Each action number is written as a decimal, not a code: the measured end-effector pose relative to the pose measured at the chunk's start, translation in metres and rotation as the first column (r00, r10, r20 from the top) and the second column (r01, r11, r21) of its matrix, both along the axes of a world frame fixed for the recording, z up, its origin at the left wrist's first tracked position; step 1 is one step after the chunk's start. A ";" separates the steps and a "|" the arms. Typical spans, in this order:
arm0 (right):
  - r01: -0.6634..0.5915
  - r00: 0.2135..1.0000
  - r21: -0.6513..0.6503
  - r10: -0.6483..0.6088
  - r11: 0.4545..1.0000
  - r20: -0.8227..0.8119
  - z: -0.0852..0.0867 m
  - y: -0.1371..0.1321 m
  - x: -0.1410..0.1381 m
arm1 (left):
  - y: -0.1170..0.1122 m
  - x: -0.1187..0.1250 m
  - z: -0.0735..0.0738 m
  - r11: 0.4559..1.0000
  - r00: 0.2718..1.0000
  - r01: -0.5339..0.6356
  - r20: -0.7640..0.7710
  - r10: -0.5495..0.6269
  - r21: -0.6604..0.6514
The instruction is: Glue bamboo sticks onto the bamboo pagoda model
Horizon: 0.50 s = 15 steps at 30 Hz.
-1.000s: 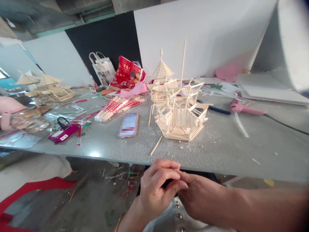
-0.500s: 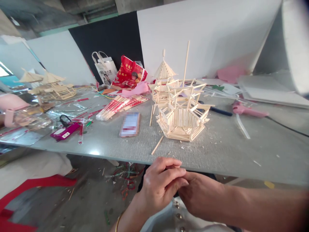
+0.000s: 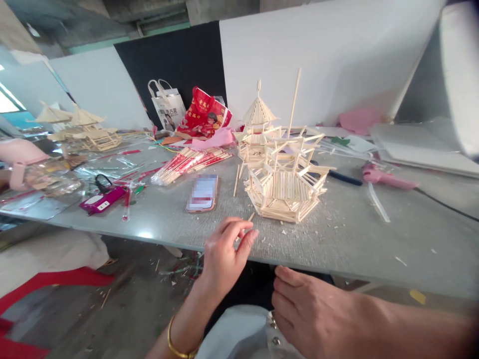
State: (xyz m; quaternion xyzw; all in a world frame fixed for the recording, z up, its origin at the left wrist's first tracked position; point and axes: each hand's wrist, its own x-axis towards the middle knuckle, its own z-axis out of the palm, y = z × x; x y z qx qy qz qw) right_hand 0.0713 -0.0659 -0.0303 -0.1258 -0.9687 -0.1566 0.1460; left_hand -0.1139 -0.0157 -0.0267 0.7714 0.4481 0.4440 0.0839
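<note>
My left hand (image 3: pixel 228 252) hovers at the table's front edge, thumb and forefinger apart. Just beyond its fingertips shows the end of a short wooden stick (image 3: pixel 251 217), the rest covered by the hand. Below the edge, over my lap, my right hand (image 3: pixel 305 304) is closed with its fingers curled in; what they hold, if anything, is hidden. In front of both hands stands a many-sided model building of wooden sticks (image 3: pixel 288 187), open at the top, with one long stick (image 3: pixel 295 99) rising upright from it. Behind it is a stick model with a pointed roof (image 3: pixel 259 110).
A phone (image 3: pixel 202 193) lies left of the model, near bagged sticks (image 3: pixel 179 164) and a purple power strip (image 3: pixel 103 200). To the right are dark-handled pliers (image 3: pixel 346 178) and a pink glue gun (image 3: pixel 389 178) with its cord. Bags (image 3: pixel 204 114) stand behind.
My hands, together half a second ago, are now apart. The left has moved forward and left to the loose stick; the right has come down slightly. The view has shifted a little.
</note>
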 end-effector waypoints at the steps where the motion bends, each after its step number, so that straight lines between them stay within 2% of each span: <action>1: 0.007 0.999 -0.017 -0.008 1.000 -0.053 0.001 0.000 0.000 | 0.008 -0.001 0.002 0.995 0.990 -0.076 -0.127 0.068 -0.058; 3: 0.058 0.993 -0.034 -0.061 0.998 -0.104 0.005 -0.001 0.000 | 0.022 -0.003 0.004 0.968 0.935 -0.181 -0.337 0.113 -0.175; 4: 0.091 0.987 -0.042 -0.095 0.995 -0.126 0.008 -0.001 0.000 | 0.027 -0.004 0.004 0.952 0.915 -0.213 -0.387 0.115 -0.220; 6: 0.170 0.962 -0.099 -0.187 0.981 -0.201 0.014 -0.002 0.002 | 0.033 -0.006 0.003 0.935 0.912 -0.235 -0.392 0.117 -0.266; 8: 0.225 0.904 -0.217 -0.286 0.950 -0.319 0.018 -0.003 0.006 | 0.034 -0.009 0.002 0.923 0.924 -0.250 -0.357 0.137 -0.294; 11: 0.200 0.788 -0.423 -0.402 0.884 -0.466 0.016 -0.005 0.014 | 0.027 -0.016 0.002 0.899 0.943 -0.261 -0.293 0.159 -0.351; 13: 0.145 0.734 -0.546 -0.460 0.825 -0.501 0.009 -0.005 0.018 | 0.019 -0.019 0.005 0.870 0.978 -0.181 -0.174 0.112 -0.459; 15: 0.137 0.675 -0.627 -0.535 0.767 -0.507 0.002 -0.003 0.020 | 0.011 -0.020 0.008 0.778 0.993 0.041 0.109 0.036 -0.627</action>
